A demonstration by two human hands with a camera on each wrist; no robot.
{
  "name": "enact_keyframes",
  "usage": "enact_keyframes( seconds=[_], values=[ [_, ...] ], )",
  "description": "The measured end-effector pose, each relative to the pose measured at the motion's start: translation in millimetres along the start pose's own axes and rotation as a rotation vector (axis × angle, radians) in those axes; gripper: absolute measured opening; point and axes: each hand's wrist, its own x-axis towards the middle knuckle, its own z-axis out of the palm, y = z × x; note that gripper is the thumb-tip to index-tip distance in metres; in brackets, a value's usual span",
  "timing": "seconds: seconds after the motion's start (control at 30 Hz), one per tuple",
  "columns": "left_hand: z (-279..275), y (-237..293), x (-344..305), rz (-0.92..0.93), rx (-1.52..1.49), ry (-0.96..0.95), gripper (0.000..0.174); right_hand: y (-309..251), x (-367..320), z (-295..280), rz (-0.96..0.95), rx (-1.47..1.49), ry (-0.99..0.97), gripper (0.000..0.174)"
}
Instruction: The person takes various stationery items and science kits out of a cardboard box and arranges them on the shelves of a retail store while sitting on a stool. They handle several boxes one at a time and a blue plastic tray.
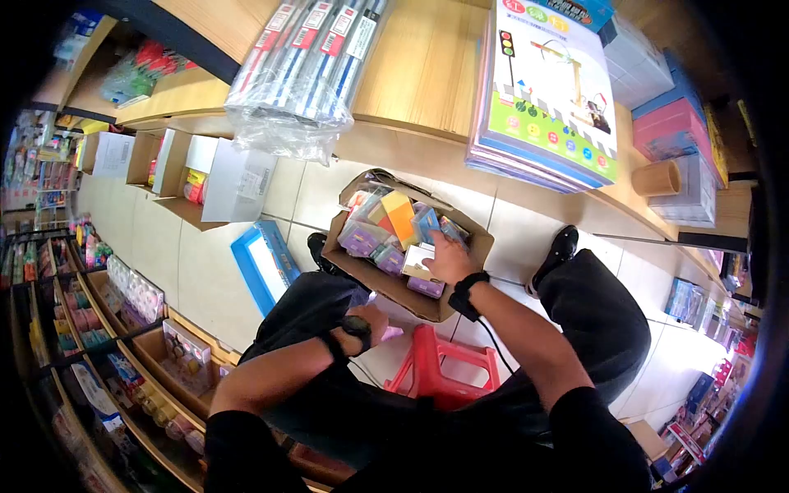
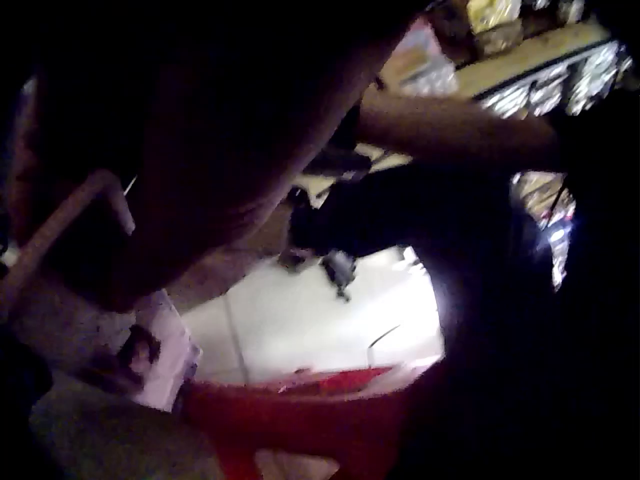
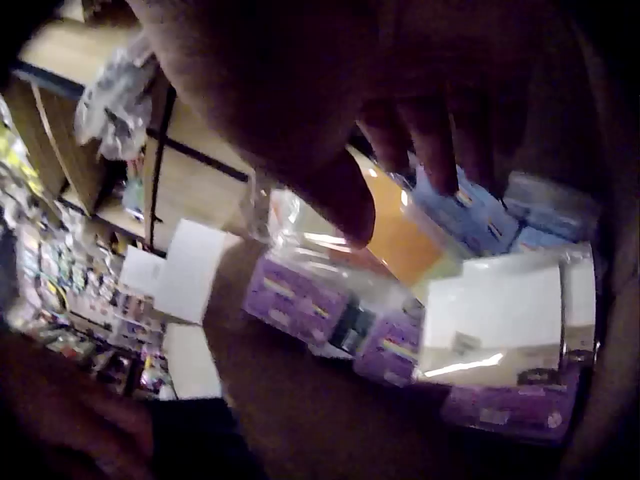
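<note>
An open cardboard box (image 1: pixel 339 260) stands on the floor between the person's feet, filled with small packets. Over it reaches the right hand (image 1: pixel 448 259), fingers extended onto blue packets (image 1: pixel 425 220) beside a white packet (image 1: pixel 417 260). The right wrist view has this hand (image 3: pixel 330 110) above an orange item (image 3: pixel 395 225), blue packets (image 3: pixel 465 215) and purple packets (image 3: pixel 295 300); no grasp shows. Low between the knees, the left hand (image 1: pixel 374 322) holds a pinkish packet (image 1: pixel 393 333), mostly hidden by the hand. That packet (image 2: pixel 172 350) appears dim and blurred in the left wrist view.
A red stool (image 1: pixel 427 370) stands below the box, a blue tray (image 1: pixel 288 251) to its left. Above, a wooden shelf (image 1: pixel 411 82) bears plastic-wrapped packs (image 1: pixel 308 62) and stacked booklets (image 1: pixel 551 90). Goods shelves (image 1: pixel 123 370) line the left side. A cord hangs from the right wrist.
</note>
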Motion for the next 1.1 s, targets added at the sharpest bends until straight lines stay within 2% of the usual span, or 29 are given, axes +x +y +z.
enact_keyframes(
  seconds=[0.03, 0.1, 0.13, 0.17, 0.23, 0.27, 0.3, 0.37, 0.43, 0.5, 0.53, 0.6, 0.63, 0.7, 0.77, 0.83, 0.87, 0.9, 0.93, 0.97, 1.03, 1.07, 1.1],
  values=[
    [-14, 0, -19, 0.117, 0.036, -0.007, 0.029, -2, 0, -14, -0.004, -0.003, 0.008, 0.058],
    [-21, -15, -30, 0.126, -0.061, 0.168, 0.024, -3, -7, -41, -0.095, 0.229, -0.145, 0.047],
    [-33, -22, -36, 0.123, -0.282, 0.254, 0.022, -2, -13, -50, -0.165, 0.279, -0.066, 0.035],
    [-48, -29, -38, 0.123, -0.503, 0.341, 0.020, -2, -18, -61, -0.171, 0.271, -0.055, 0.035],
    [-39, -49, 1, 0.138, -0.441, 0.617, 0.021, -1, -31, -81, -0.154, 0.503, -0.054, 0.031],
    [-49, -49, 9, 0.063, -0.438, 0.527, 0.023, 0, -40, -85, -0.179, 0.480, 0.038, 0.027],
    [-56, -47, 17, -0.009, -0.434, 0.437, 0.025, 2, -48, -88, -0.182, 0.467, 0.045, 0.027],
    [-36, -57, 60, 0.016, -0.327, 0.453, 0.026, 8, -66, -92, -0.069, 0.449, 0.048, 0.026],
    [-33, -55, 79, 0.048, -0.377, 0.432, 0.027, 34, -75, -67, -0.056, 0.442, 0.118, 0.029],
    [-30, -53, 85, 0.065, -0.358, 0.422, 0.029, 50, -87, -41, 0.064, 0.355, 0.119, 0.036],
    [-25, -55, 92, -0.022, -0.362, 0.564, 0.030, 55, -92, -27, 0.068, 0.359, 0.119, 0.036],
    [-17, -62, 93, -0.149, -0.388, 0.838, 0.030, 63, -95, -6, 0.284, 0.248, 0.130, 0.044],
    [-30, -66, 82, -0.149, -0.385, 0.838, 0.030, 66, -92, -4, 0.283, 0.251, 0.131, 0.044],
    [-61, -84, 53, -0.081, -0.418, 0.668, 0.028, 68, -90, 2, 0.644, 0.588, -0.196, 0.046],
    [-79, -111, 22, -0.081, -0.427, 0.774, 0.025, 53, -96, 1, 0.665, 0.680, -0.193, 0.045],
    [-84, -151, -4, -0.225, -0.426, 0.855, 0.023, 56, -91, 7, 0.731, 0.699, -0.243, 0.044],
    [-81, -184, -11, -0.215, -0.420, 0.872, 0.023, 54, -90, 7, 0.705, 0.687, -0.229, 0.038],
    [-90, -200, -34, -0.320, -0.283, 0.812, 0.023, 58, -87, 13, 0.710, 0.694, -0.222, 0.038],
    [-98, -215, -56, -0.369, -0.283, 0.742, 0.023, 68, -81, 23, 0.630, 0.655, -0.178, 0.035],
    [-98, -234, -75, -0.366, -0.210, 0.811, 0.024, 75, -81, 30, 0.555, 0.613, -0.137, 0.032],
    [-99, -250, -115, -0.349, -0.252, 0.945, 0.025, 77, -77, 31, 0.571, 0.634, -0.078, 0.029],
    [-102, -246, -137, -0.300, -0.278, 0.957, 0.022, 84, -74, 36, 0.562, 0.571, -0.107, 0.027],
    [-103, -234, -157, -0.333, -0.314, 0.960, 0.021, 89, -72, 37, 0.551, 0.506, -0.136, 0.025]
  ],
)
